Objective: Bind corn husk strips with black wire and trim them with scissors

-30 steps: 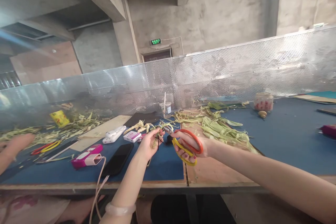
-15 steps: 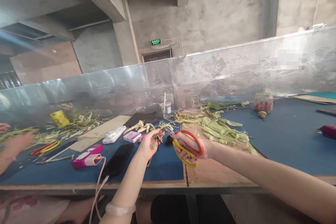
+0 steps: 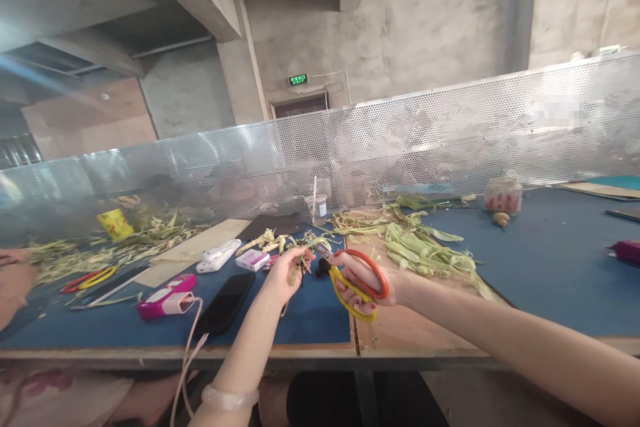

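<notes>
My right hand (image 3: 367, 278) is closed round a pair of scissors (image 3: 361, 312) with one red-orange and one yellow handle loop. Their metal blades point left, at the small bundle of plant strips (image 3: 299, 260) that my left hand (image 3: 283, 278) pinches. Green and pale strips stick out of the bundle near the blade tips; whether the blades are closed on one I cannot tell. Beyond my right hand a heap of pale green husk leaves (image 3: 420, 247) lies on a wooden board (image 3: 400, 327). Pale twisted husk pieces (image 3: 267, 239) lie just past my left hand.
Left of my arm lie a black phone (image 3: 225, 303), a magenta box (image 3: 165, 297), a white power strip (image 3: 219, 255) and other scissors (image 3: 90, 279). A plastic cup (image 3: 317, 209) and a jar (image 3: 503, 197) stand by the perforated metal screen (image 3: 240, 153). A co-worker's arm (image 3: 15, 287) is at far left.
The co-worker's arm at far left has shifted nearer and further left. My hands, the scissors and the bundle hold almost the same position; the whole view has moved slightly.
</notes>
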The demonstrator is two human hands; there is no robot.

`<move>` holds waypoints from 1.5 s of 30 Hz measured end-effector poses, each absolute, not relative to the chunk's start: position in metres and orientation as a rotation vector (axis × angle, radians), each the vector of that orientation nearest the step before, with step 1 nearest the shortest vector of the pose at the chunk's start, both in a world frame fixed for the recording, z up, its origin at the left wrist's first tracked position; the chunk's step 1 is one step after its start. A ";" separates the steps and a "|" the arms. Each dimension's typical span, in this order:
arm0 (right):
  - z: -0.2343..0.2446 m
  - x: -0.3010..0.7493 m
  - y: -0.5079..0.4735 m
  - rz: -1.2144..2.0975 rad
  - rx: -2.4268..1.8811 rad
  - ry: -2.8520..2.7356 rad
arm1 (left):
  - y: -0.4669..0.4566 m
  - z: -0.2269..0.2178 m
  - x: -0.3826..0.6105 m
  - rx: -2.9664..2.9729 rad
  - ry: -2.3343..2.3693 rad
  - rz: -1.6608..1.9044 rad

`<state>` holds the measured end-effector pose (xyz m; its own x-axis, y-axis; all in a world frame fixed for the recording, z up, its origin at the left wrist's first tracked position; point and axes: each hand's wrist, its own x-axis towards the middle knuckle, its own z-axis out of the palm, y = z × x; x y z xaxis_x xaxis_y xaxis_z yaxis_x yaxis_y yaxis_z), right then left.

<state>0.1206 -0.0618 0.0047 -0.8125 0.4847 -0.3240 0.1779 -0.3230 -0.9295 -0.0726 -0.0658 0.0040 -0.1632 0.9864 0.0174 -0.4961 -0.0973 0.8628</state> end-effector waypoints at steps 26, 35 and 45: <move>0.007 0.114 -0.074 2.237 -0.770 -1.588 | -0.065 0.002 -0.072 0.837 0.868 1.575; 0.010 0.130 -0.069 2.293 -0.790 -1.644 | -0.064 0.003 -0.075 0.782 0.797 1.638; 0.019 0.138 -0.076 2.215 -0.861 -1.731 | -0.064 0.002 -0.074 0.779 0.782 1.630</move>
